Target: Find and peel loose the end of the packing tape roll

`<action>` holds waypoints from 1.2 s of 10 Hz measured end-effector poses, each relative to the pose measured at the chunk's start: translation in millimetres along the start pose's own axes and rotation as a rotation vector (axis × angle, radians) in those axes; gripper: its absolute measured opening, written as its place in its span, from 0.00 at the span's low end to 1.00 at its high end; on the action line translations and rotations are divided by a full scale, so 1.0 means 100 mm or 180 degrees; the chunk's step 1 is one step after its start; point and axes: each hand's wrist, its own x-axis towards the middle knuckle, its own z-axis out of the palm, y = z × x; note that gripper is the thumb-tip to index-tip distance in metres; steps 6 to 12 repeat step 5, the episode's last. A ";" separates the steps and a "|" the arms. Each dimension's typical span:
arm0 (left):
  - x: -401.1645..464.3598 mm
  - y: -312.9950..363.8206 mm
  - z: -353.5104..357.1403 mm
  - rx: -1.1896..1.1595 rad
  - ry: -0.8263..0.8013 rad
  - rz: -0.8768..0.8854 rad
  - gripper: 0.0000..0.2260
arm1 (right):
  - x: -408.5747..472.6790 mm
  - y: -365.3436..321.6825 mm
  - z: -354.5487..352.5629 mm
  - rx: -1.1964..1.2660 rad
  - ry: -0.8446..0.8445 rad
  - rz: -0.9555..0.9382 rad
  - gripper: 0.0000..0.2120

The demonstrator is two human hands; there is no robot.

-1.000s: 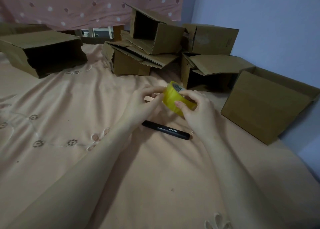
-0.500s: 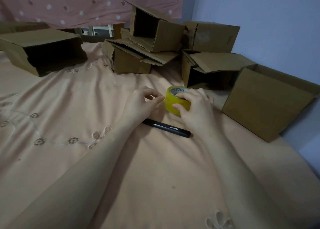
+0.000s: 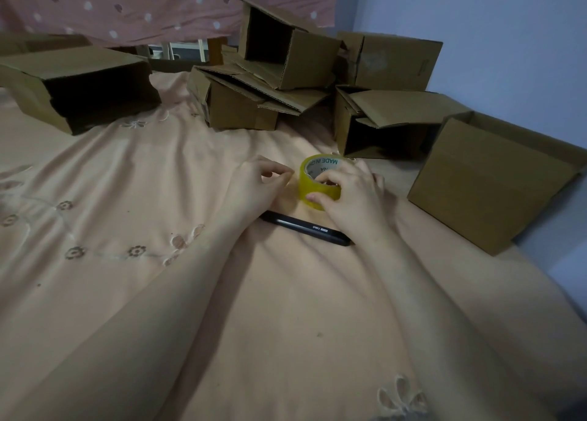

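The yellow packing tape roll lies flat on the peach bedsheet, its white core with printed letters facing up. My right hand grips it from the right, thumb on the outer yellow wall and fingers over the rim into the core. My left hand sits just left of the roll, thumb and forefinger pinched together a small gap from its side. Whether a clear tape end is caught in that pinch cannot be told.
A black utility knife lies on the sheet just in front of both hands. Several open cardboard boxes ring the far side: one at left, a pile in the middle, one at right. A blue wall runs along the right.
The roll came down from a tilted hold in the air to lie flat on the sheet. My left fingers moved from touching the roll to a pinch just off its side.
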 end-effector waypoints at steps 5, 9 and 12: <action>-0.02 -0.12 -0.07 0.0004 -0.0318 -0.0161 0.15 | -0.01 0.09 -0.02 0.0561 0.0139 0.0081 0.16; -0.02 -0.12 -0.07 0.0004 -0.0318 -0.0161 0.15 | -0.01 0.09 -0.02 0.0561 0.0139 0.0081 0.16; -0.02 -0.12 -0.07 0.0004 -0.0318 -0.0161 0.15 | -0.01 0.09 -0.02 0.0561 0.0139 0.0081 0.16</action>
